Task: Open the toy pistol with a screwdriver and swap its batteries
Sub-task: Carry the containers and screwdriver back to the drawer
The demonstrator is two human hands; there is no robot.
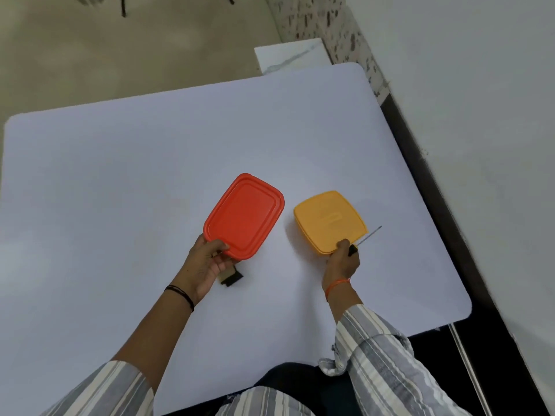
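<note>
White table [150, 175] against white wall [480, 85]; your left hand [207, 265] gripping red box [244, 216], right hand [344, 261] pinching yellow box [329, 222] plus screwdriver [368, 236].

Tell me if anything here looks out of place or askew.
Nothing spilled or damaged. The red container sits skewed on the table, gripped by the left hand. The right hand grips both the yellow container and a screwdriver.

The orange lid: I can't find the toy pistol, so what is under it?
Under the orange lid, held by the left hand, a dark object with a tan part pokes out on the white table. The rest is covered, so I cannot tell what it is.
</note>
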